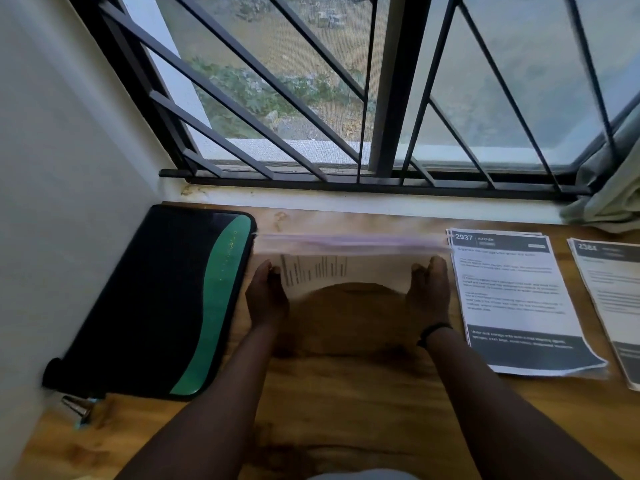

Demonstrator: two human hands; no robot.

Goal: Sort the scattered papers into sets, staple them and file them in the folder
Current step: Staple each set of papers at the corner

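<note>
A stack of printed papers (346, 268) stands on its long edge on the wooden table (346, 410), blurred by motion. My left hand (266, 296) grips its left end and my right hand (427, 292) grips its right end. A black and green zip folder (156, 299) lies shut at the left by the wall. To the right lies a flat set of papers headed 2937 (519, 299), and a second set (613, 299) lies at the far right, cut off by the frame. A small metal stapler (78, 407) lies at the folder's near corner.
A barred window (346, 98) and its sill run along the table's far edge. The white wall (52, 168) closes the left side. A pale curtain (609, 188) hangs at the right end of the sill.
</note>
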